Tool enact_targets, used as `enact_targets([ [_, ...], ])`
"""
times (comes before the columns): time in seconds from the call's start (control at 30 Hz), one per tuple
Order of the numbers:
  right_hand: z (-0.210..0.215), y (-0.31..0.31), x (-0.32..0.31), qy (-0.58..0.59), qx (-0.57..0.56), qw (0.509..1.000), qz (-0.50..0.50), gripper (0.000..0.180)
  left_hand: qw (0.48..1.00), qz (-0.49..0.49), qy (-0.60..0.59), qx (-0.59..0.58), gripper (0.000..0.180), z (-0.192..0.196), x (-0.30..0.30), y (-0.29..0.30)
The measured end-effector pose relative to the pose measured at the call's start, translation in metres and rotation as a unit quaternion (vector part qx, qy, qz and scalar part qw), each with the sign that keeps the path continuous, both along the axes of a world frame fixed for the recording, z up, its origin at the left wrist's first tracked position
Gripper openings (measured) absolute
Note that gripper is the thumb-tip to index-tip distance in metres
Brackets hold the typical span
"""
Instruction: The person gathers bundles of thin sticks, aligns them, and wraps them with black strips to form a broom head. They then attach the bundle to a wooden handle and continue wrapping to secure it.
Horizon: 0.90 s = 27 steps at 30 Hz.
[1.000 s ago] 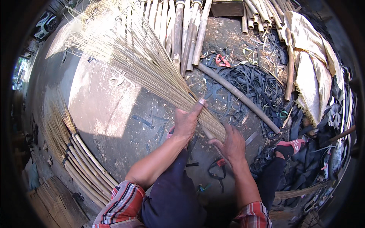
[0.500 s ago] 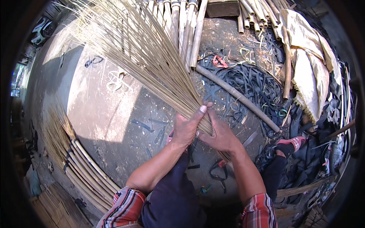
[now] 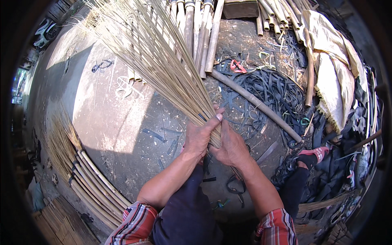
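Note:
A long bundle of thin, stiff, straw-coloured broom bristles (image 3: 163, 69) slants from my hands up toward the far left, where its tips fan out. My left hand (image 3: 199, 136) is closed round the bundle near its gathered end, the thumb lying across it. Just to the right, my right hand (image 3: 232, 143) grips the same end, its fingers curled round it. A small dark strip shows among the bristles just above my hands. The bundle's short butt ends stick out below my right palm. Most of the fingers are hidden behind the bundle.
Stick-handled brooms (image 3: 98, 183) lie at the left. Bamboo poles (image 3: 202, 45) rest at the far side, near a dark box (image 3: 241, 9). A loose pole (image 3: 257, 105) crosses a heap of black rubber strips (image 3: 273, 90). A pale sack (image 3: 332, 69) lies at the right.
The bundle has swung slightly more upright, and both hands have shifted a little to the left with it. The dark strip in the bristles now shows.

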State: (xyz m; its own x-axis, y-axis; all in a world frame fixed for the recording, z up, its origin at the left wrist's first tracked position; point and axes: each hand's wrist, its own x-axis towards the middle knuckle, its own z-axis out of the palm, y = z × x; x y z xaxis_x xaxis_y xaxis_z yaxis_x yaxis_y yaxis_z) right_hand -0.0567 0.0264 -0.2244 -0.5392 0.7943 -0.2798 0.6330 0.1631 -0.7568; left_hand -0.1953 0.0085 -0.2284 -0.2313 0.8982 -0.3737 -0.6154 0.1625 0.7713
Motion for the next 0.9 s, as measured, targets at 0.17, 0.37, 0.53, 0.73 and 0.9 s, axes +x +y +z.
enact_targets([
  [0.17,-0.009,0.015,0.008,0.164,-0.072,0.983,0.046,0.094,0.998,-0.018,0.014,0.052,0.062,-0.005,-0.005,0.001],
  [0.37,-0.011,0.028,0.008,0.159,-0.193,0.966,0.059,0.086,0.996,-0.044,0.035,0.064,0.07,-0.007,-0.006,0.0],
  [0.53,-0.001,0.032,0.005,0.15,-0.275,0.949,0.041,0.076,0.997,-0.045,0.058,0.016,0.054,-0.011,-0.003,0.0],
  [0.73,0.007,-0.001,-0.006,-0.085,-0.034,0.993,-0.075,0.067,0.994,0.037,0.103,-0.012,0.016,-0.013,0.012,0.003],
  [0.9,0.007,0.02,0.009,0.074,-0.137,0.987,-0.045,0.053,0.998,0.002,0.051,0.04,0.03,-0.011,0.012,0.003],
])
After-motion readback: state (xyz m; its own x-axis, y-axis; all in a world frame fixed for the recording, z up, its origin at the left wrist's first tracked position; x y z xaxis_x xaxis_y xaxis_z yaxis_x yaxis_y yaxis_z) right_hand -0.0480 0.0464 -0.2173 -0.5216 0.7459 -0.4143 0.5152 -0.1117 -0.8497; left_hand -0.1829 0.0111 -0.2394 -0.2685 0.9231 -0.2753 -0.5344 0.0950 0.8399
